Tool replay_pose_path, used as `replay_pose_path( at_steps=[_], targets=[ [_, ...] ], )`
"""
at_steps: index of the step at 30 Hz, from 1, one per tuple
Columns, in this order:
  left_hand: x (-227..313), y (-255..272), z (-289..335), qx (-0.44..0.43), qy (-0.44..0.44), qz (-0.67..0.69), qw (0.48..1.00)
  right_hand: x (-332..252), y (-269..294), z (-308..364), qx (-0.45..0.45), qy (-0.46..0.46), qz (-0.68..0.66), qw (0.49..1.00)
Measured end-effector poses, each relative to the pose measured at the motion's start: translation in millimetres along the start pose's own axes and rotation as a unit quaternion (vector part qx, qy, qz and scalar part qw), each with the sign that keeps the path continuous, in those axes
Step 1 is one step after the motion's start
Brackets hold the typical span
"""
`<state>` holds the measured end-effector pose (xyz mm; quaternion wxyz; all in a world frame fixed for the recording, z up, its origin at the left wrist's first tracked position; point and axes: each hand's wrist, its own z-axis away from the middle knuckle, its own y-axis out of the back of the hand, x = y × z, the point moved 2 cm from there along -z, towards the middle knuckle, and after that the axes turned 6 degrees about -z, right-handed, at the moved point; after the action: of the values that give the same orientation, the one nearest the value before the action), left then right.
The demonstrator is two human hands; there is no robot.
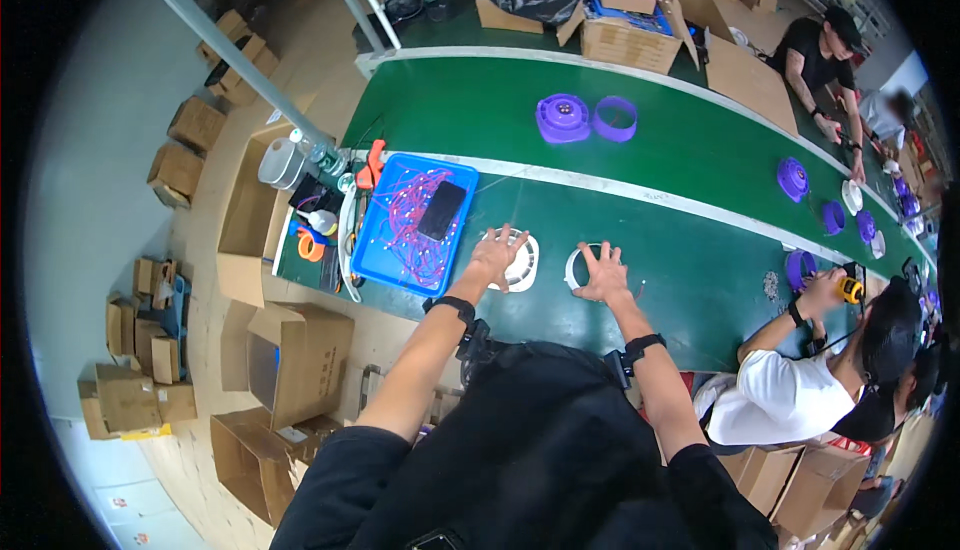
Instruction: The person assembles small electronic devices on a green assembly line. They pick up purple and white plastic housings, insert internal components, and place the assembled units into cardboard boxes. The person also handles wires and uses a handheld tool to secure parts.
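My left hand (494, 258) rests with spread fingers on the left part of a white round slotted plastic part (522, 268), which lies flat on the green work surface. To its right, my right hand (604, 276) reaches over the right side of a white plastic ring (573, 268). Its fingers are apart and touch the ring's edge; the part under the palm is hidden. Both forearms wear black wrist straps.
Left of my hands lies a blue tray (397, 285) with red-and-white wires and a black phone (441, 210). Beyond, a purple housing (563, 118) and a purple ring (615, 119) sit on the green belt. At right, a person in white (785, 390) holds a yellow tool (851, 290).
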<state>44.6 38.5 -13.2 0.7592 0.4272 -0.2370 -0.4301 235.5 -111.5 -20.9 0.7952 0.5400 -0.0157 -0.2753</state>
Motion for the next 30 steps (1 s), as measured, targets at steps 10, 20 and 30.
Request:
replay_pose_path(
  at_steps=[10, 20, 30],
  targets=[
    [11, 10, -2, -0.005, 0.037, -0.037, 0.999, 14, 7, -12, 0.009, 0.0, -0.078, 0.997],
    [-6, 15, -8, -0.038, 0.052, -0.056, 0.996, 16, 9, -30, 0.041, -0.025, -0.101, 0.994],
    [-134, 137, -86, 0.069, 0.074, -0.045, 0.994, 13, 21, -54, 0.027, -0.103, -0.098, 0.99]
  ],
)
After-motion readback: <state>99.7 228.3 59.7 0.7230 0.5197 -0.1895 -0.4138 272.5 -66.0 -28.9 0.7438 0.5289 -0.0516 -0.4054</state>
